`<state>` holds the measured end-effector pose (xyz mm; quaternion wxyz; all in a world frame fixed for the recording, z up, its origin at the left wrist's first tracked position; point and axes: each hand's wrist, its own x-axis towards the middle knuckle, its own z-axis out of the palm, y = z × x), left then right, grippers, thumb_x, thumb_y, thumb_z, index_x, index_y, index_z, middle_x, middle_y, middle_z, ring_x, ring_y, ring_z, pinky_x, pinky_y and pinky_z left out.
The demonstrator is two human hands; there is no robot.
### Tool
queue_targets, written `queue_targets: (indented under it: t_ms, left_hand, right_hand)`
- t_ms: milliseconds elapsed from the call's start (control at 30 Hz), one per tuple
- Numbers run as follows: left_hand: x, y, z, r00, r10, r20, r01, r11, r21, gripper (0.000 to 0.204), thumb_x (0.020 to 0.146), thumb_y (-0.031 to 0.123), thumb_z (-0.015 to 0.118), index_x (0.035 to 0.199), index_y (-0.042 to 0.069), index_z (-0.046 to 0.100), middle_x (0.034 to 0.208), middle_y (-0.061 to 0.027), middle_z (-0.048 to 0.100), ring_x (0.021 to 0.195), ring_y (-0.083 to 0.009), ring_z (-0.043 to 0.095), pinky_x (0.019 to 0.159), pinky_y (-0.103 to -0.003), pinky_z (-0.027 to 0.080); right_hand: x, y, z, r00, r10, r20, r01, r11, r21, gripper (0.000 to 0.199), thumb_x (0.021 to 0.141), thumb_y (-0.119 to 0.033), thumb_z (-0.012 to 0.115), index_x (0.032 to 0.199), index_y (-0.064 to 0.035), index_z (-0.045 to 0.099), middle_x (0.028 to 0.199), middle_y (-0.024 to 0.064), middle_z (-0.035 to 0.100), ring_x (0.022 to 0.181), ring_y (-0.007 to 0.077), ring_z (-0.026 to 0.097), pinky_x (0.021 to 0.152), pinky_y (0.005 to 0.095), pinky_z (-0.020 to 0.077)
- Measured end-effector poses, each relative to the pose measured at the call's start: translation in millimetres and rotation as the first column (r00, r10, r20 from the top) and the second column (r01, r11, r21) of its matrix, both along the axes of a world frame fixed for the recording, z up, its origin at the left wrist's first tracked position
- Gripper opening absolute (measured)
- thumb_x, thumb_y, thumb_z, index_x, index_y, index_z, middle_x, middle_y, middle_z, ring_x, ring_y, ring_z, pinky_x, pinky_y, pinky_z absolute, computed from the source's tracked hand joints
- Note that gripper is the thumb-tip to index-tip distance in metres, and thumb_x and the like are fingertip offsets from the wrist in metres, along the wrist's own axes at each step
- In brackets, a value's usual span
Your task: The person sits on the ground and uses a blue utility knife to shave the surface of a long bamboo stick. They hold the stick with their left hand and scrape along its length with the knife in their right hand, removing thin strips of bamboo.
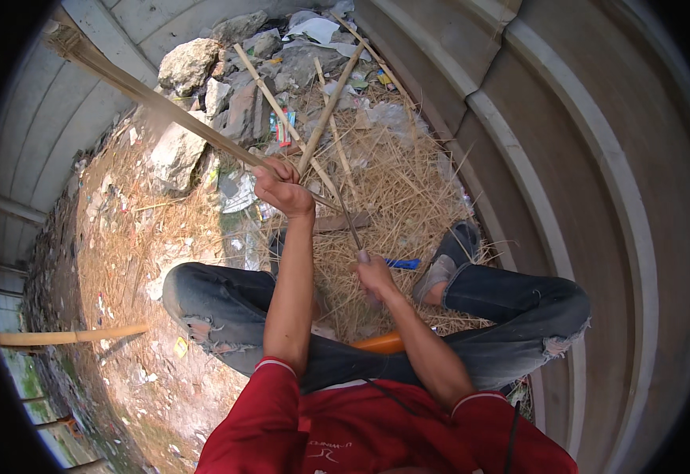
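Note:
My left hand (286,189) is closed around a long split bamboo strip (163,107), which runs from the upper left down toward the middle. In my right hand (375,278) is the handle of a knife (351,221); its narrow dark blade points up and away from me. The blade's tip region meets or lies very near the strip's lower end, just right of my left hand; actual contact I cannot tell. Below that end, a flat piece of wood (343,222) rests on the shavings between my feet.
Thin bamboo shavings (396,182) cover the ground ahead, with several bamboo sticks (331,110) lying across them. Rocks (187,67) and litter sit beyond. A corrugated metal wall (598,197) rises at right. Near my right foot lies a blue object (403,263); a bamboo pole (73,335) is at left.

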<state>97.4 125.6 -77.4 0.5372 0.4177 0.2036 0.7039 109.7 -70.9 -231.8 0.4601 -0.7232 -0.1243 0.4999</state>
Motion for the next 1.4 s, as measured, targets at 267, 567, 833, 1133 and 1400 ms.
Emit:
queue_targets:
  t_ms: [267, 567, 833, 1133, 1400]
  left_hand:
    - [-5, 19, -41, 0.981, 0.152, -0.123, -0.151, 0.988, 0.013, 0.060, 0.101, 0.058, 0.036, 0.067, 0.009, 0.035, 0.058, -0.0002, 0.033, 0.047, -0.0099, 0.030, 0.044, -0.025, 0.022]
    - [1, 27, -65, 0.971, 0.138, -0.195, -0.123, 0.989, 0.088, 0.059, 0.100, 0.059, 0.035, 0.065, 0.011, 0.030, 0.060, -0.0001, 0.029, 0.047, -0.0102, 0.027, 0.044, -0.026, 0.021]
    - [-2, 12, -30, 0.969, 0.214, -0.126, -0.220, 0.975, -0.035, 0.060, 0.100, 0.055, 0.034, 0.063, 0.008, 0.030, 0.057, -0.0015, 0.031, 0.049, -0.0110, 0.028, 0.048, -0.027, 0.021]
    - [11, 3, -42, 0.968, 0.128, -0.215, -0.130, 0.992, 0.004, 0.053, 0.103, 0.050, 0.035, 0.068, 0.010, 0.033, 0.062, 0.0012, 0.031, 0.051, -0.0083, 0.027, 0.047, -0.026, 0.020]
    - [17, -2, -55, 0.952, 0.199, -0.232, -0.197, 0.980, 0.032, 0.052, 0.101, 0.043, 0.035, 0.063, 0.007, 0.035, 0.057, -0.0014, 0.033, 0.050, -0.0133, 0.032, 0.049, -0.031, 0.024]
  right_hand:
    - [13, 49, 90, 0.956, -0.204, 0.211, 0.109, 0.915, 0.390, 0.042, 0.084, -0.028, 0.069, 0.063, 0.0042, 0.052, 0.053, 0.0115, 0.050, 0.052, 0.0261, 0.053, 0.055, 0.0408, 0.0436]
    - [-38, -11, -8, 0.989, -0.017, -0.149, -0.003, 0.991, -0.130, 0.027, 0.096, -0.022, 0.053, 0.082, 0.0007, 0.058, 0.065, 0.0070, 0.056, 0.051, 0.0163, 0.054, 0.045, 0.0340, 0.0429]
    - [6, 15, 83, 0.921, -0.249, -0.300, 0.317, 0.926, 0.206, 0.011, 0.080, -0.005, 0.062, 0.075, -0.0047, 0.052, 0.056, 0.0013, 0.047, 0.041, 0.0108, 0.044, 0.042, 0.0293, 0.0419]
    - [-70, -25, 4, 0.960, -0.231, 0.157, 0.196, 0.958, 0.211, 0.014, 0.085, -0.007, 0.060, 0.074, -0.0019, 0.052, 0.055, 0.0027, 0.047, 0.040, 0.0138, 0.044, 0.040, 0.0324, 0.0390]
    - [-36, 14, 98, 0.927, -0.262, -0.269, 0.326, 0.917, 0.231, 0.010, 0.082, -0.005, 0.062, 0.078, -0.0003, 0.054, 0.058, 0.0035, 0.049, 0.044, 0.0143, 0.046, 0.043, 0.0321, 0.0394]
